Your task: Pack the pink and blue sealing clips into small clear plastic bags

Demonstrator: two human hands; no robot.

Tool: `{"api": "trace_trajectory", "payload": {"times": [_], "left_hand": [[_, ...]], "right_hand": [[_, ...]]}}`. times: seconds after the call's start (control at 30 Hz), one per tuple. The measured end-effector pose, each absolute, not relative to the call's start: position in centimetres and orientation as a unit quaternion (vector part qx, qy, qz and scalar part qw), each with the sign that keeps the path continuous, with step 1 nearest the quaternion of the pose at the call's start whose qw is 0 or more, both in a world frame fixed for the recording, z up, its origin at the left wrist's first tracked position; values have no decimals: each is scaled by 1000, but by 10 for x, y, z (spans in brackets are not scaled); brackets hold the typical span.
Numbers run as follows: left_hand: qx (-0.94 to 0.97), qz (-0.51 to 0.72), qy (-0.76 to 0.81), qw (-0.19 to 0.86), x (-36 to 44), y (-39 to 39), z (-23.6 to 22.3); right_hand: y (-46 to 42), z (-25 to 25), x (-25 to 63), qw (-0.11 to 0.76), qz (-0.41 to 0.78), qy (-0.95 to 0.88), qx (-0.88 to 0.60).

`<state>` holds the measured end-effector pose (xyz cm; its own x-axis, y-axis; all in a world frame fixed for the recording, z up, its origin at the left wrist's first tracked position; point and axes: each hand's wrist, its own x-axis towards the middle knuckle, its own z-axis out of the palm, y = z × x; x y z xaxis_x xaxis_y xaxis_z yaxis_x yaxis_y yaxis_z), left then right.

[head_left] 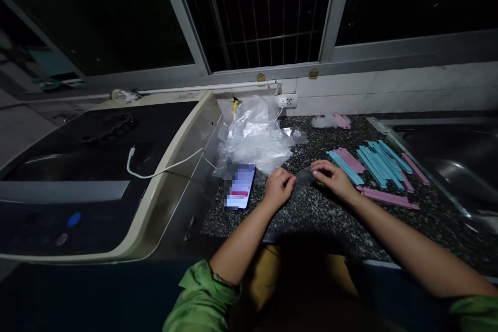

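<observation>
Between my two hands, just over the dark speckled counter (295,220), is a small clear plastic bag (304,178). My left hand (279,188) pinches its left edge, thumb against curled fingers. On the other side, my right hand (332,179) has its thumb and fingertips closed on the bag's right edge. Right of my right hand lie blue strips (377,163) and pink strips (389,197), flat and loosely grouped. A heap of clear plastic bags (257,137) sits behind my left hand. The exact material of the strips is not clear.
A lit phone (241,188) lies left of my left hand. Further left stands a top-loading washing machine (171,166) with a white charging cable (175,164) across it. A metal sink (462,166) is at the right. A small packet (330,121) lies near the wall.
</observation>
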<state>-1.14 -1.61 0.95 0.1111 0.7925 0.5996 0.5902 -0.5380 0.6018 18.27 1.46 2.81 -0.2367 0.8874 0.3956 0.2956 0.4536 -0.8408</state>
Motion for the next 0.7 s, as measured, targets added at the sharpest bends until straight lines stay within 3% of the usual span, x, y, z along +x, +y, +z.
{"api": "trace_trajectory", "payload": {"times": [0.3,0.7], "left_hand": [[781,428,449,73,-8,-21,14],[761,450,450,126,-9,-19,15]], "right_hand": [[12,30,184,491,310,-694,-425],[13,34,188,507,317,-676,-431]]}}
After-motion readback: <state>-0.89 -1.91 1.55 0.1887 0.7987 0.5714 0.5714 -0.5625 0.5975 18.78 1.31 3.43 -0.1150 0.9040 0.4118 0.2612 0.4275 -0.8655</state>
